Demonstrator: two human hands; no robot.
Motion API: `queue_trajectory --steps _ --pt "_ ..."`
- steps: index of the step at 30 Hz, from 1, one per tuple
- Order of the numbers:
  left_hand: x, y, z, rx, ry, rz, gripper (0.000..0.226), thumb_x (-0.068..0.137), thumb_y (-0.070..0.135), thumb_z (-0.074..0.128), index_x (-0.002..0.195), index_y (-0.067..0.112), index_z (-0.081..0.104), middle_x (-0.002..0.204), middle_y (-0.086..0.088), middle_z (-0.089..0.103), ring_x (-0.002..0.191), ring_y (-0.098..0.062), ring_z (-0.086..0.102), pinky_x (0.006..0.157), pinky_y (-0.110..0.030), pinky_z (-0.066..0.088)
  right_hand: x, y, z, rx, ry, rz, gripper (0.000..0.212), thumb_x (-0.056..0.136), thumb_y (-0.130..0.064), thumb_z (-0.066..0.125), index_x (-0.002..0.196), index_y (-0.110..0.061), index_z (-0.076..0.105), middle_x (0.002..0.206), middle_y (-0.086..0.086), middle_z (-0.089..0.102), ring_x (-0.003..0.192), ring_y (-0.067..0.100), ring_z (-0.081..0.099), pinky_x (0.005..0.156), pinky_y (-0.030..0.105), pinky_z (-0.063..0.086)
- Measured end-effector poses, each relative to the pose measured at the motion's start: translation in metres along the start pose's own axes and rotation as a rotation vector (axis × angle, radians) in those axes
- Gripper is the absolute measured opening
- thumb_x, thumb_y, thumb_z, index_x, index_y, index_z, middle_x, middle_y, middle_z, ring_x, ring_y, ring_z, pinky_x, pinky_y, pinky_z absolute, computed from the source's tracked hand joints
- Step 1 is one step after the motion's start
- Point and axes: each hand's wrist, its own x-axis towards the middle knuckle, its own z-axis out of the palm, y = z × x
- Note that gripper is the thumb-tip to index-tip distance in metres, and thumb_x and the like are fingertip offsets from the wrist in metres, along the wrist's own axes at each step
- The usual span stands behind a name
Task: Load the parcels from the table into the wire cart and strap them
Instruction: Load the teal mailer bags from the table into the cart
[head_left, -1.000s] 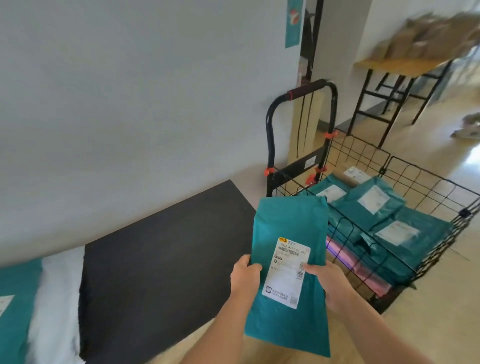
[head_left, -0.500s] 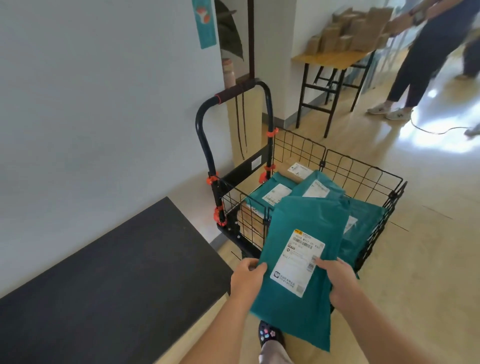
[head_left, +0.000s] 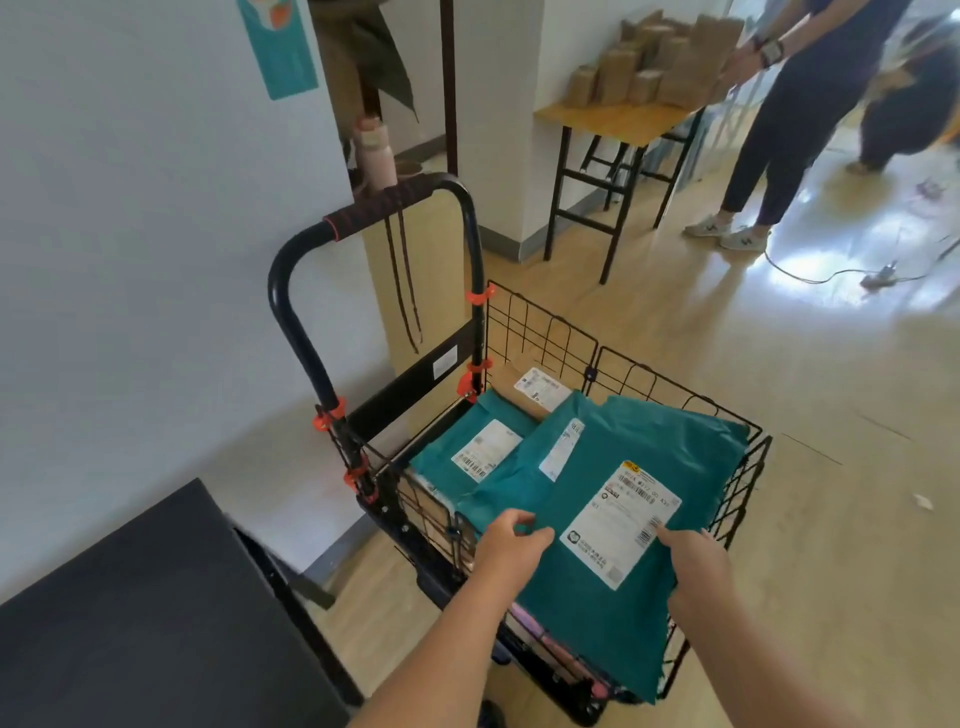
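A large teal parcel (head_left: 613, 587) with a white shipping label lies tilted across the top of the black wire cart (head_left: 540, 332). My left hand (head_left: 511, 551) grips its left edge and my right hand (head_left: 696, 571) holds its near right side. Under it in the cart lie other teal parcels (head_left: 470, 452) and a brown box (head_left: 519, 387) with a label. Dark cords (head_left: 402, 280) hang from the cart's black handle (head_left: 384, 205). The black table (head_left: 135, 618) is at the lower left; no parcel shows on its visible part.
A white wall runs along the left. A person (head_left: 795, 119) stands at the back right beside a wooden table (head_left: 618, 122) stacked with brown packages. A cable (head_left: 831, 273) lies on the shiny floor. A pink bottle (head_left: 374, 153) stands behind the cart handle.
I have carried the teal parcel from over the table's end to above the cart and tipped it flatter onto the load. The view has swung right and closer to the cart.
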Motion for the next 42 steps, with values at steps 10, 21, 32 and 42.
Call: queue_trajectory --steps 10,21,32,42 --pt "0.070 0.036 0.053 0.314 -0.044 0.010 0.044 0.099 0.009 0.045 0.140 0.026 0.049 0.137 0.002 0.053 0.111 -0.017 0.056 0.090 -0.027 0.048 0.066 -0.036 -0.014 -0.191 0.226 -0.106 0.039 0.090 -0.006 0.056 0.127 -0.012 0.045 0.103 0.008 0.061 0.082 0.025 0.061 0.062 0.037 0.051" --pt "0.104 0.029 0.113 0.464 0.185 -0.209 0.056 0.093 0.005 0.039 0.136 0.037 0.052 0.128 0.001 0.061 0.108 -0.021 0.060 0.082 -0.025 0.046 0.165 -0.077 -0.009 -1.748 -0.517 -0.541 0.067 0.094 -0.020 0.054 0.154 -0.032 0.026 0.161 0.002 0.020 0.147 0.026 0.022 0.115 0.043 0.035" --pt "0.103 0.001 0.147 0.596 0.301 -0.418 0.031 0.099 0.019 0.044 0.121 0.024 0.066 0.121 -0.004 0.064 0.108 -0.024 0.060 0.089 -0.030 0.048 0.211 -0.065 0.011 -2.295 -1.004 -0.574 0.061 0.095 -0.017 0.050 0.149 -0.037 0.032 0.146 0.004 0.034 0.111 0.025 0.057 0.082 0.035 0.055" --pt "0.094 -0.006 0.153 0.898 0.194 -0.336 0.062 0.087 0.018 0.065 0.143 0.023 0.037 0.143 -0.007 0.033 0.127 -0.026 0.038 0.102 -0.038 0.039 0.216 -0.058 0.030 -2.405 -1.190 -0.679 0.047 0.093 -0.024 0.056 0.140 -0.027 0.047 0.144 0.009 0.041 0.105 0.022 0.059 0.084 0.033 0.057"
